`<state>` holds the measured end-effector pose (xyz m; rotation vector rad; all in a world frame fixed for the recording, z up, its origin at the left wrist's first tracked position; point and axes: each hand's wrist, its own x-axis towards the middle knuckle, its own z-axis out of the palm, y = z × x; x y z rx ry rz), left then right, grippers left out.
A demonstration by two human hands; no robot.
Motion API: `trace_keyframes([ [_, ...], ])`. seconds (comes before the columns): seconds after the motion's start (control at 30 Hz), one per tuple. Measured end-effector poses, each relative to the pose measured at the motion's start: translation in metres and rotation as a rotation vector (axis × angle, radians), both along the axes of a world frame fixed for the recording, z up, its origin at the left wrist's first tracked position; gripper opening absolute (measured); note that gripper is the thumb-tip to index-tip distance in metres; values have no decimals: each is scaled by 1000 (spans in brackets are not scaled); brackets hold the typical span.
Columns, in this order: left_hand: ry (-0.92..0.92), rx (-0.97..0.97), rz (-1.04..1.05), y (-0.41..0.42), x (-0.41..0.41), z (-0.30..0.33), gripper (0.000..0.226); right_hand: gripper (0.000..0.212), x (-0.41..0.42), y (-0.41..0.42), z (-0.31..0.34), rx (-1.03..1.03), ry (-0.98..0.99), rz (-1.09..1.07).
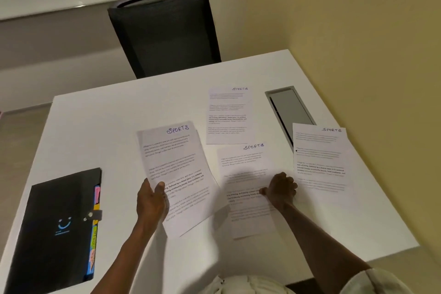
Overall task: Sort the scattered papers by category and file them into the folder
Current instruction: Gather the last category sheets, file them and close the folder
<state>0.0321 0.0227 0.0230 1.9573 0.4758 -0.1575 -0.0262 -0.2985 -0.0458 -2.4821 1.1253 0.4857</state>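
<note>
The gathered stack [175,174] sat in the left hand [150,200], thumb on top and fingers [160,186] closed on its lower left edge. At least two thin white sheets showed at its top corner, printed in grey paragraphs with "SPORTS" handwritten in blue ink. It was tilted, apparently lifted at the held edge so more pages could be slipped on.

Just beside it, the right hand [280,190] rested knuckles-up on the middle sheet [248,188], fingers curled and pressing down rather than gripping; whether a corner was pinched could not be told. That looked like a drag toward the stack.

Two more sheets marked the same way lay flat and apart: the far sheet [226,114] and the right sheet [321,157], whose corner overlapped a grey cable hatch [290,107] set into the desk [119,126]. All readable headings matched, so one category was probably being collected.

The folder [57,227], black and matte with a strap clasp and bright tabs along its right edge, lay shut at the near left, well apart. A dark mesh chair [164,31] stood behind the smooth white desk.
</note>
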Motion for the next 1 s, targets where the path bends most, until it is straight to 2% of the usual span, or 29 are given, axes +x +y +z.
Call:
trace_keyframes([
  [0.23, -30, 62, -3, -3, 3, 1, 13, 94, 7, -14, -6, 144, 1, -97],
  [0.3, -53, 74, -9, -1, 5, 1, 17, 76, 6, -16, -9, 148, -20, -94],
  [0.37, -77, 101, -14, 0, 8, 2, 21, 47, 5, -16, -6, 149, -102, -139],
  [0.5, -138, 187, -19, 0, 12, 4, 19, 15, 5, -13, 12, 165, -416, -166],
  [0.67, -144, 264, 13, -1, 19, 7, 18, 7, 10, -13, 51, 265, -799, -34],
  [0.73, -132, 228, 5, -6, 23, 12, 20, 10, 18, -14, 70, 369, -832, -11],
  [0.87, -19, 51, -40, -17, 29, 17, 19, 20, 33, -5, 100, 756, -719, -56],
  [1.0, 18, -244, -206, -39, 24, 28, 20, 18, 41, 11, 105, 831, -629, -52],
])
